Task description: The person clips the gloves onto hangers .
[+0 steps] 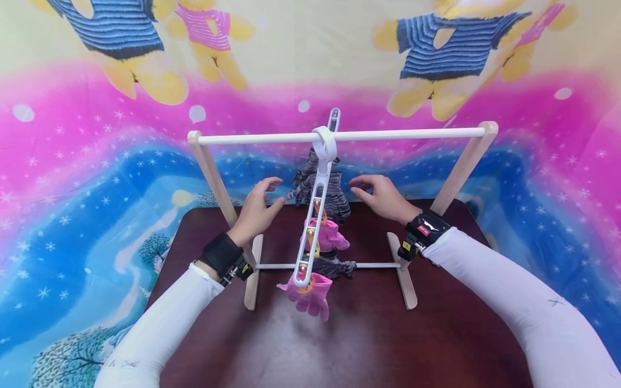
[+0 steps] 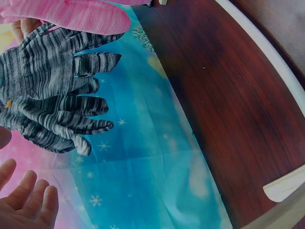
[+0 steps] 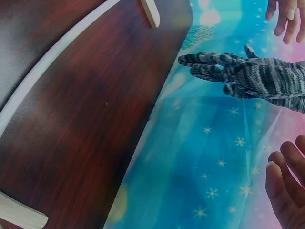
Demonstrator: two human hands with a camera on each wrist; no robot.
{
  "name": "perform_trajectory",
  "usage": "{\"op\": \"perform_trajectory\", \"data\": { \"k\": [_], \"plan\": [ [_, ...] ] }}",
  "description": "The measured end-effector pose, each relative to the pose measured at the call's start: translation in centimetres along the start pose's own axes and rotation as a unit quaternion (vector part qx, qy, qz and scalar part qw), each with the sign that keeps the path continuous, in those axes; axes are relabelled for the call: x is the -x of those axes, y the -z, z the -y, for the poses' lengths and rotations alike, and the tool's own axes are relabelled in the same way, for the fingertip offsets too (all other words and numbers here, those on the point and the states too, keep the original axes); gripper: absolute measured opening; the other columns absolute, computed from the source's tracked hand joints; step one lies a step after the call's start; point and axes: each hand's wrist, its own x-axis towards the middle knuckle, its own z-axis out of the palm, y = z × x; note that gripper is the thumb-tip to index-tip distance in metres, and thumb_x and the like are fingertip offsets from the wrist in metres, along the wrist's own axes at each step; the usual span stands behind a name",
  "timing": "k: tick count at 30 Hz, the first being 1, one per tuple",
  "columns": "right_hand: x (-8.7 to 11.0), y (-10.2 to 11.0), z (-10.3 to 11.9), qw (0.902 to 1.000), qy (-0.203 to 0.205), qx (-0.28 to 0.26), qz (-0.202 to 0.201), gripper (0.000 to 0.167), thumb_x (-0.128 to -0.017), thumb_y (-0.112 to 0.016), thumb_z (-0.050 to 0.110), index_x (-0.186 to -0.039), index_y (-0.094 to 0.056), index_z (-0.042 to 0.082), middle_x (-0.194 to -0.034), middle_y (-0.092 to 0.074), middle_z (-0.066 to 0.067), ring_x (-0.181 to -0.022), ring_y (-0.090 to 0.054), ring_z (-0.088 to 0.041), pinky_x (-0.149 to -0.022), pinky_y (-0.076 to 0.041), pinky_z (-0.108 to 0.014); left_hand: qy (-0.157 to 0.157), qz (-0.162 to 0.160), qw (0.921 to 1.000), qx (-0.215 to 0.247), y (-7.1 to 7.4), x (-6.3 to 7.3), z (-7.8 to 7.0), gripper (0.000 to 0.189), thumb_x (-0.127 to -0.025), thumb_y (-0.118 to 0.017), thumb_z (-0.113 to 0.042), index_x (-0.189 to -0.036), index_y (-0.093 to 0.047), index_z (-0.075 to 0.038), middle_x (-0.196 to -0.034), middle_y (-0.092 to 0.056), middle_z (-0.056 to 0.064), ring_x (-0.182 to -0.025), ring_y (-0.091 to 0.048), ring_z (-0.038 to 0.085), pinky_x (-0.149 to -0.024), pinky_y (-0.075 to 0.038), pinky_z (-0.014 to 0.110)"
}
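Note:
A white clip hanger (image 1: 319, 188) hangs by its ring from the rack's white bar (image 1: 402, 134). Clipped along it are black-and-grey striped gloves (image 1: 335, 196) at the far part and pink gloves (image 1: 312, 293) toward the near end. To the left of the hanger my left hand (image 1: 262, 207) is raised, fingers loosely bent and holding nothing. On the other side my right hand (image 1: 385, 196) hovers beside the far striped gloves, also holding nothing. The left wrist view shows striped gloves (image 2: 47, 67) dangling next to a pink glove (image 2: 71, 16). Striped gloves (image 3: 262, 76) hang between both hands in the right wrist view.
The rack has wooden side posts (image 1: 213, 178) and feet (image 1: 401, 272), joined by a low white crossbar (image 1: 375, 265). It stands on a dark reddish-brown table (image 1: 436, 323). Behind it hangs a colourful printed cloth (image 1: 271, 97) with bears and snowflakes.

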Motion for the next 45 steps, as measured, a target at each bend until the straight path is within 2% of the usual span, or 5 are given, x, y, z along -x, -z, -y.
{"op": "perform_trajectory", "data": {
  "k": [15,22,28,38,45],
  "plan": [
    [1.8,-0.9,-2.2,0.9999,0.002,-0.012,-0.006,0.034,-0.105,-0.056,0.028,-0.132,-0.065,0.009,-0.127,-0.069,-0.013,-0.105,-0.067,-0.026,-0.072,-0.049,-0.037,0.01,0.034,0.999,0.027,0.6,2.3,0.7,0.044,-0.103,-0.058,-0.018,-0.146,-0.047,-0.016,-0.148,-0.051,0.012,-0.132,-0.052,0.03,-0.106,-0.048,0.044],
    [3.4,-1.7,-2.9,0.9996,0.011,-0.023,-0.011,0.033,-0.104,-0.057,0.026,-0.13,-0.066,0.008,-0.129,-0.069,-0.012,-0.085,-0.064,-0.019,-0.072,-0.044,-0.033,0.025,0.059,0.9957,0.067,0.9,3.6,1.1,0.038,-0.103,-0.059,-0.015,-0.139,-0.053,-0.009,-0.133,-0.062,0.016,-0.117,-0.063,0.031,-0.099,-0.053,0.046],
    [4.5,-2.6,-3.4,0.9996,-0.001,-0.027,0.002,0.032,-0.104,-0.058,0.022,-0.13,-0.066,0.005,-0.135,-0.066,-0.014,-0.116,-0.065,-0.027,-0.086,-0.048,-0.038,0.027,0.064,0.9952,0.069,0.6,4.6,1.5,0.035,-0.102,-0.06,-0.016,-0.137,-0.056,-0.009,-0.13,-0.064,0.015,-0.115,-0.065,0.031,-0.099,-0.053,0.048],
    [5.5,-3.6,-4.0,0.9992,-0.007,-0.04,-0.003,0.03,-0.103,-0.059,0.021,-0.128,-0.067,0.006,-0.13,-0.068,-0.014,-0.121,-0.063,-0.029,-0.095,-0.051,-0.049,0.019,0.054,0.9964,0.062,0.1,6.0,1.9,0.035,-0.102,-0.06,-0.017,-0.136,-0.056,-0.01,-0.125,-0.067,0.013,-0.113,-0.066,0.027,-0.097,-0.054,0.046],
    [6.7,-4.8,-5.5,0.9994,-0.011,-0.034,-0.004,0.027,-0.102,-0.06,0.021,-0.125,-0.069,0.009,-0.127,-0.071,-0.011,-0.081,-0.055,-0.012,-0.07,-0.044,-0.029,0.025,0.048,0.9966,0.061,-0.6,7.2,2.4,0.032,-0.101,-0.061,-0.017,-0.132,-0.059,-0.007,-0.12,-0.069,0.014,-0.111,-0.066,0.027,-0.094,-0.055,0.044]
  ]
}}
